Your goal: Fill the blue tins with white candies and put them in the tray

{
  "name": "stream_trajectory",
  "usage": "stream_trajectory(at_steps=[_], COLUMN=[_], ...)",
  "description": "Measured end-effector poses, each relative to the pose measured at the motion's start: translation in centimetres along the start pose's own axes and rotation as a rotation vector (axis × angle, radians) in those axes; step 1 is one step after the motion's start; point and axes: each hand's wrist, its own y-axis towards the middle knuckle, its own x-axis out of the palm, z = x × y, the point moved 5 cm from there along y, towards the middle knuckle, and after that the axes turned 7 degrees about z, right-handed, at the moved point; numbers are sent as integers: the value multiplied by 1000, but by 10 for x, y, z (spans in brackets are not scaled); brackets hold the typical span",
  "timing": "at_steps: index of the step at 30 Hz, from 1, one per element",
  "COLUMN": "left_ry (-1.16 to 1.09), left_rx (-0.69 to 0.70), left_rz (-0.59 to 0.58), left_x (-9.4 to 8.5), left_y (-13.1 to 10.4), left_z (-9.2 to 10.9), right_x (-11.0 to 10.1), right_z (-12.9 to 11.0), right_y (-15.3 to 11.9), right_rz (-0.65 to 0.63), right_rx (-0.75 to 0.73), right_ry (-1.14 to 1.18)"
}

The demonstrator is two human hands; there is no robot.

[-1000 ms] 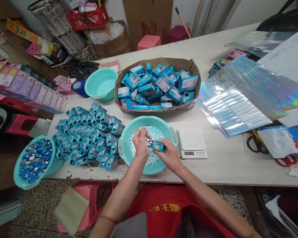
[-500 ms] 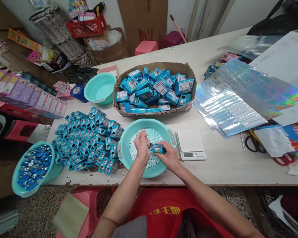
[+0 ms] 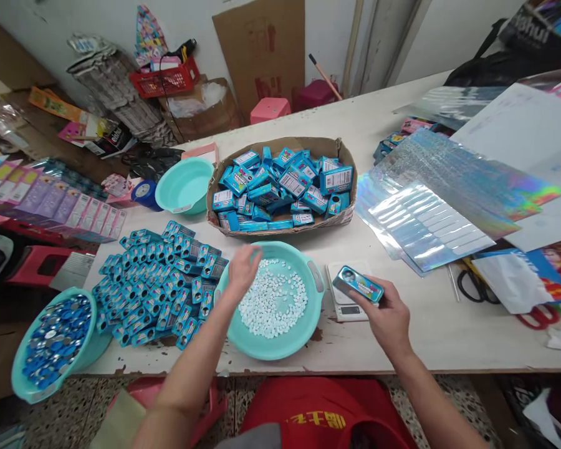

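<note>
In my right hand [image 3: 391,318] is a small blue candy tin [image 3: 359,284] with a round hole at its left end. The hand is closed around its right end, over the white kitchen scale [image 3: 348,308]. My left hand [image 3: 244,267] is slightly blurred above the left rim of the turquoise basin [image 3: 272,355]. Its fingers are loosely bent and apart, with nothing visible in them. White candies [image 3: 273,305] lie spread in the basin. Left of it stand many blue tins [image 3: 149,280] in rows, their holes facing up.
A cut-down cardboard box [image 3: 280,229] of blue tins stands behind the basin. Another turquoise basin [image 3: 187,181] is at the back left. A tub [image 3: 86,337] of blue and silver round pieces sits at the left edge. Shiny sheets [image 3: 430,224] and scissors [image 3: 479,287] lie right.
My hands have moved apart from over the basin. The right hand has carried the tin right, over the scale; the left has moved to the basin's left rim. The view has shifted slightly.
</note>
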Motion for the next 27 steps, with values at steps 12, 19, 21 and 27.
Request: stream_trajectory(at_steps=[12,19,21,27], left_ry=[759,540,272,-401], left_rx=[155,263,295,104], left_rz=[-670,-295,-142,197], left_x=[39,-23,-46,-52], left_y=[148,118,97,-15], left_z=[15,21,21,32], right_x=[-15,-47,-37,32], right_z=[62,3,-8,-25], right_y=[15,-19,-27,-54], right_rz=[127,257,203,-63], right_rx=[-11,-322,-382,-234], right_ry=[-148,-375,-363,-101])
